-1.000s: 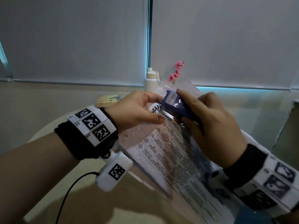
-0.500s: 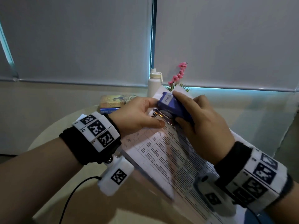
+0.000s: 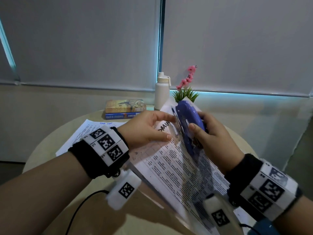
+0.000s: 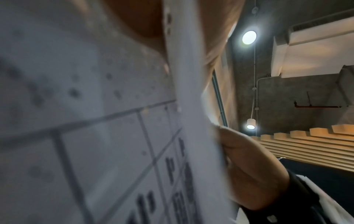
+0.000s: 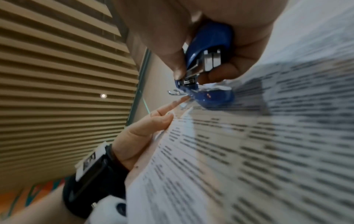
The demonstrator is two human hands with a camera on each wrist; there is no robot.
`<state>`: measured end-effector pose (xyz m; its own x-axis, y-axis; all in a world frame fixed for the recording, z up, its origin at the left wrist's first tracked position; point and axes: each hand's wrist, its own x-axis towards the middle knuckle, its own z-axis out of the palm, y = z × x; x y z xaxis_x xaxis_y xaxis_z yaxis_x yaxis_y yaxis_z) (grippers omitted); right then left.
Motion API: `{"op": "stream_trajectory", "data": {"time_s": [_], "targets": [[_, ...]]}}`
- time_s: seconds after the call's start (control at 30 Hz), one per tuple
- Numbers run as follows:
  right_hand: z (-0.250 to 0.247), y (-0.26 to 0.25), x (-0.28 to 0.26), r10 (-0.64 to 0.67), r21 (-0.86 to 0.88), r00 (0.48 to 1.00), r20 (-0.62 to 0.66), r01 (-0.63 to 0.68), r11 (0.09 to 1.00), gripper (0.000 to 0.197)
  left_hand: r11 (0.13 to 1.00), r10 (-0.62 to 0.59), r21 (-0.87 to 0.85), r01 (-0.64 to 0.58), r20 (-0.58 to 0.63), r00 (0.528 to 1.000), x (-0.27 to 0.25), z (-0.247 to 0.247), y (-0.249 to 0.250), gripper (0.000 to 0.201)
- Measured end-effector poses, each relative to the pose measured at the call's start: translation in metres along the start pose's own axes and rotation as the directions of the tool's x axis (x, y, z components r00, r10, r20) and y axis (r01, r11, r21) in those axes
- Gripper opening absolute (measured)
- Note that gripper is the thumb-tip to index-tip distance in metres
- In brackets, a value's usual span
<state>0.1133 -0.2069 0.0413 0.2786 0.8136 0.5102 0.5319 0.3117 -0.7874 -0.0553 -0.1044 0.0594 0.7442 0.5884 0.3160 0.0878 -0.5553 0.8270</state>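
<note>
A stack of printed papers (image 3: pixel 177 167) with a table on the top sheet is held up at a slant over the round table (image 3: pixel 55 141). My left hand (image 3: pixel 169 128) pinches its upper left corner, thumb on top and index finger stretched out. My right hand (image 3: pixel 198 122) grips a blue stapler (image 3: pixel 186 116), which lies lengthwise along the papers' top right edge and is blurred by motion. The right wrist view shows the stapler (image 5: pixel 208 45) with its metal nose by the papers (image 5: pixel 249 151) and my left hand (image 5: pixel 166 112). The papers (image 4: pixel 95 121) fill most of the left wrist view.
One more printed sheet (image 3: pixel 88 133) lies flat on the table under my left wrist. At the table's far edge stand two stacked books (image 3: pixel 125 109), a white bottle (image 3: pixel 161 92) and a small plant with pink flowers (image 3: pixel 186 89). Grey blinds hang behind.
The stapler has come off the papers' top corner and turned lengthwise, its top now facing me. My left index finger has straightened. Both hands and the papers sit lower in view.
</note>
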Motion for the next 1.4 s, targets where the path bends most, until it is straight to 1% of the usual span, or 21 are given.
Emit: {"op": "stream_trajectory", "data": {"time_s": [0.13,0.27,0.33,0.43,0.5,0.57,0.6,0.67,0.7,0.73,0.77,0.8,0.87,0.9,0.97,1.03,1.1,1.17,1.23,1.33,1.4], "targets": [[-0.008,0.003,0.003,0.211,0.325,0.977,0.01,-0.203,0.924,0.009,1.0,0.004,-0.027,-0.005,-0.029,1.0,0.0,-0.001,-0.002,0.048],[-0.034,0.009,-0.001,0.328,0.546,0.944,-0.01,-0.27,0.793,0.018,0.997,0.074,-0.018,-0.078,-0.171,0.983,-0.01,-0.014,-0.008,0.049],[-0.047,0.019,-0.007,0.342,0.567,0.936,-0.078,-0.241,0.788,0.02,0.992,0.097,-0.049,-0.113,-0.253,0.963,-0.017,-0.02,-0.012,0.049],[-0.062,0.039,-0.014,0.328,0.406,0.926,-0.184,-0.232,0.884,0.018,0.974,0.073,-0.177,-0.138,-0.334,0.94,-0.028,-0.029,-0.021,0.05],[-0.067,0.047,-0.016,0.349,0.373,0.922,-0.167,-0.268,0.888,0.022,0.95,0.046,-0.274,-0.149,-0.349,0.936,-0.032,-0.034,-0.026,0.049],[-0.068,0.046,-0.016,0.388,0.415,0.916,-0.102,-0.316,0.853,0.015,0.924,0.006,-0.36,-0.13,-0.326,0.945,-0.034,-0.034,-0.028,0.05],[-0.067,0.045,-0.016,0.395,0.43,0.917,-0.054,-0.336,0.838,0.02,0.919,-0.01,-0.377,-0.113,-0.308,0.951,-0.035,-0.033,-0.031,0.05],[-0.067,0.049,-0.014,0.356,0.414,0.934,0.006,-0.327,0.849,0.058,0.914,-0.033,-0.397,-0.087,-0.288,0.957,-0.035,-0.032,-0.035,0.052],[-0.066,0.05,-0.013,0.337,0.4,0.941,0.002,-0.31,0.863,0.07,0.913,-0.055,-0.402,-0.065,-0.28,0.958,-0.037,-0.032,-0.037,0.054],[-0.066,0.052,-0.013,0.321,0.388,0.947,0.008,-0.299,0.872,0.075,0.931,-0.059,-0.363,-0.045,-0.27,0.961,-0.038,-0.033,-0.04,0.056],[-0.066,0.052,-0.013,0.302,0.388,0.953,0.017,-0.285,0.876,0.078,0.973,-0.037,-0.228,-0.029,-0.28,0.959,-0.04,-0.037,-0.042,0.058],[-0.066,0.05,-0.014,0.287,0.383,0.958,0.014,-0.27,0.884,0.079,1.0,-0.003,-0.008,0.001,-0.303,0.953,-0.041,-0.042,-0.041,0.06],[-0.066,0.044,-0.016,0.235,0.349,0.972,0.024,-0.229,0.909,0.079,0.904,0.127,0.426,0.043,-0.362,0.923,-0.037,-0.05,-0.025,0.066],[-0.066,0.04,-0.017,0.207,0.333,0.977,0.052,-0.213,0.919,0.079,0.827,0.213,0.562,0.011,-0.331,0.919,-0.032,-0.05,-0.011,0.072],[-0.064,0.03,-0.019,0.149,0.304,0.982,0.115,-0.177,0.936,0.079,0.696,0.317,0.707,-0.126,-0.145,0.937,-0.013,-0.04,0.02,0.08],[-0.06,0.021,-0.018,0.104,0.286,0.981,0.165,-0.149,0.947,0.076,0.656,0.248,0.719,-0.229,0.081,0.965,0.013,-0.023,0.043,0.079],[-0.057,0.014,-0.017,0.069,0.263,0.979,0.194,-0.12,0.957,0.072,0.72,0.059,0.665,-0.198,0.226,0.972,0.035,-0.006,0.055,0.073],[-0.057,0.01,-0.017,0.057,0.257,0.976,0.208,-0.111,0.96,0.07,0.744,-0.019,0.65,-0.156,0.254,0.967,0.05,0.005,0.057,0.064],[-0.06,0.008,-0.017,0.058,0.286,0.976,0.208,-0.117,0.951,0.071,0.792,0.003,0.59,-0.153,0.248,0.969,0.052,0.005,0.056,0.068],[-0.066,0.011,-0.016,0.097,0.366,0.982,0.161,-0.151,0.918,0.079,0.911,0.038,0.385,-0.148,0.279,0.96,0.049,-0.004,0.051,0.086],[-0.071,0.014,-0.015,0.141,0.427,0.982,0.125,-0.182,0.886,0.081,0.966,0.048,0.226,-0.124,0.312,0.949,0.047,-0.012,0.046,0.082]]}}
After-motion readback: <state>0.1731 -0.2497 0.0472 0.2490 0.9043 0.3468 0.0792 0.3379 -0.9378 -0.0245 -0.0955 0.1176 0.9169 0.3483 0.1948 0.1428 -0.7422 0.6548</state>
